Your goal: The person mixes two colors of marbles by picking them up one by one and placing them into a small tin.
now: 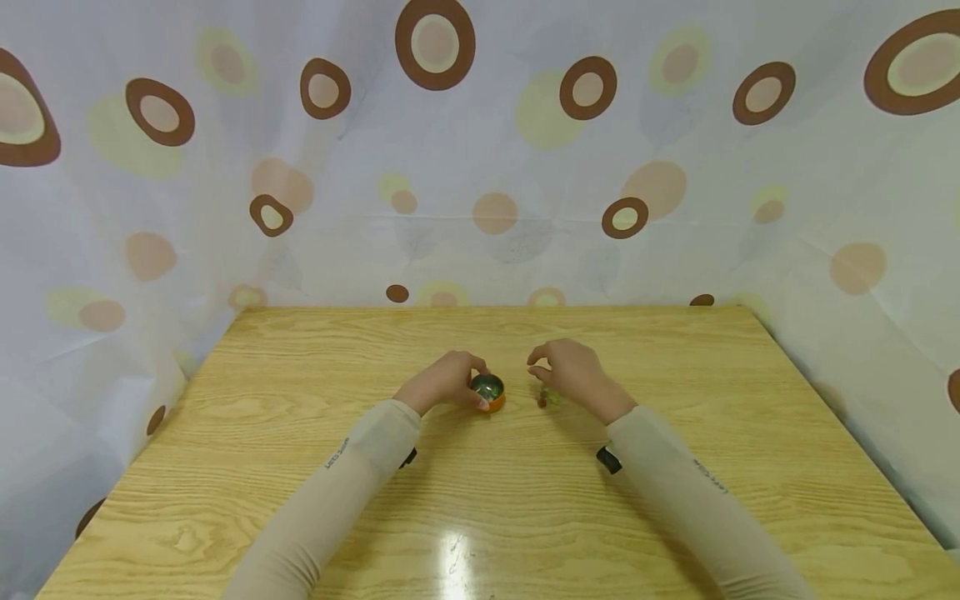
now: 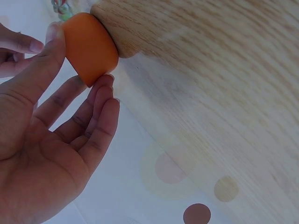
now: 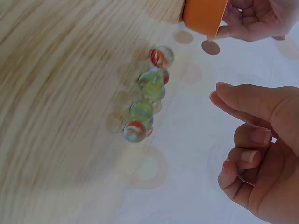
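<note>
Between thumb and fingers, my left hand [image 1: 448, 381] grips a small orange bowl [image 2: 91, 49] by its sides, close over the wooden table. Its dark inside shows in the head view with some glints in it; I cannot tell what they are. To the right of the bowl, several glass marbles [image 3: 142, 109] with green and red swirls lie clustered on the table. My right hand [image 1: 573, 368] hovers over and beside them. Its thumb and index finger stand slightly apart in the head view, nothing visible between them, while the other fingers [image 3: 243, 158] curl loosely.
The wooden table [image 1: 315, 358] has a glossy surface that reflects light near its front. A pale sheet [image 1: 495, 150] with brown and yellow spots hangs behind the table and along both sides. Each wrist carries a small black device [image 1: 609, 459].
</note>
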`<state>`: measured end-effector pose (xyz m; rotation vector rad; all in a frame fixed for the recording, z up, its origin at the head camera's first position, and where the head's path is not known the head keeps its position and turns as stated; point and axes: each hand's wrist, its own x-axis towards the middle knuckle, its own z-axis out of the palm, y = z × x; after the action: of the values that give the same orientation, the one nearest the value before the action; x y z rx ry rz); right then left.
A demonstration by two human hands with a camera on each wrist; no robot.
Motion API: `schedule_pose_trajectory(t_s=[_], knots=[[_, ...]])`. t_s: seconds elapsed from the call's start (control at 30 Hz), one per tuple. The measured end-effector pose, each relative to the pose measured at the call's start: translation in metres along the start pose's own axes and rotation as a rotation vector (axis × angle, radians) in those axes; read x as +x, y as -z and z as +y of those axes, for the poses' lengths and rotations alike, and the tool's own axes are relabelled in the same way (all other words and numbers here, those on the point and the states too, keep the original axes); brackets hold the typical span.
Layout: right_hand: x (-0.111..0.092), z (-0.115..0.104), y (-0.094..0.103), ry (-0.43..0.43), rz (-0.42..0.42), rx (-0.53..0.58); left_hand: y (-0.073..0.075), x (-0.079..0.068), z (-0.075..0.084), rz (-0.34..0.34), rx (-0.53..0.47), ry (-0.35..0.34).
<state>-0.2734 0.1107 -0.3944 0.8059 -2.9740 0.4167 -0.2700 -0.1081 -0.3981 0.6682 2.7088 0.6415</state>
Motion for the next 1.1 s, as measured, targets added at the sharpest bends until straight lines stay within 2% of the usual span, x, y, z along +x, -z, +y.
schedule_pose_trajectory(t_s=[0.2,0.47,1.1], knots=[[-0.003,0.014,-0.001,-0.047,-0.010,-0.013,0.000,-0.001,0.001,-0.004,-0.008,0.007],[-0.005,0.027,0.001,-0.067,-0.018,-0.059,0.000,-0.001,0.001,-0.004,-0.004,0.014],[-0.001,0.038,-0.008,-0.108,-0.072,-0.029,0.000,-0.001,0.000,-0.017,0.003,0.027]])
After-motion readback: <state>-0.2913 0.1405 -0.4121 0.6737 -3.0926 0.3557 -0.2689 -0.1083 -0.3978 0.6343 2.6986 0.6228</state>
